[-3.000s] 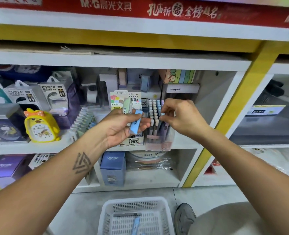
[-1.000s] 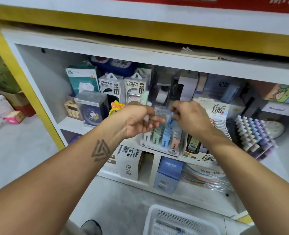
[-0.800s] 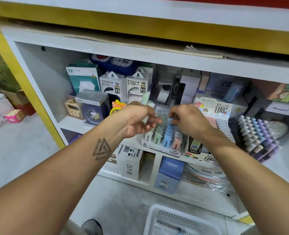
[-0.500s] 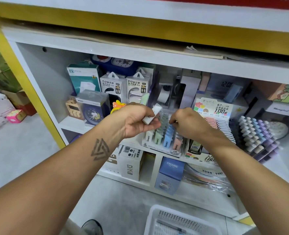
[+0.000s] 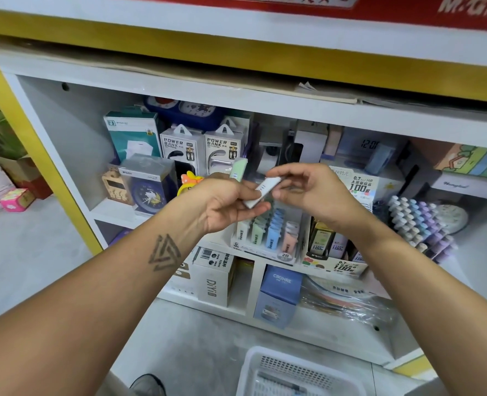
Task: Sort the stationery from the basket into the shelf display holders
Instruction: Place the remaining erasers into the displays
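Observation:
My left hand (image 5: 225,204) holds two small lead cases: a white case (image 5: 260,192) between thumb and fingers and a green case (image 5: 238,169) sticking up behind the knuckles. My right hand (image 5: 308,190) pinches the upper end of the white case. Just below both hands stands a clear display holder (image 5: 268,238) with rows of white, green, blue and pink cases. The white plastic basket (image 5: 296,375) sits on the floor at the bottom edge, with a pen-like item inside.
A 0.7 lead display box (image 5: 336,252) stands right of the holder, then a rack of pastel pens (image 5: 419,224). Power bank boxes (image 5: 202,150) and a clock box (image 5: 148,184) fill the shelf's left. A shoe (image 5: 148,385) is by the basket.
The blue case went from my right hand into the holder. My left hand then brought up the white case, and my right hand rose from the holder to pinch it.

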